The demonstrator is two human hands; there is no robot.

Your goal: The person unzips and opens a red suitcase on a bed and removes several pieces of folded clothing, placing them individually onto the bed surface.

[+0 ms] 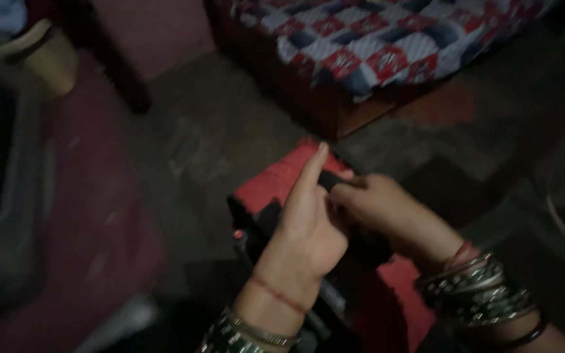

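My left hand [305, 225] is raised over a red mat [276, 180], forefinger stretched out, its other fingers curled around a small dark object [330, 178]. My right hand [387, 212] comes in from the right and pinches the same dark object at its end. Both wrists carry several green and silver bangles [475, 291]; a red thread circles the left wrist. Under the hands lies a black device [256, 229], blurred and partly hidden.
A bed with a red, white and blue checked cover [374, 39] stands at the back on a wooden frame [335, 114]. A beige container [44, 55] sits at the far left. The dim grey floor [210, 131] lies between them.
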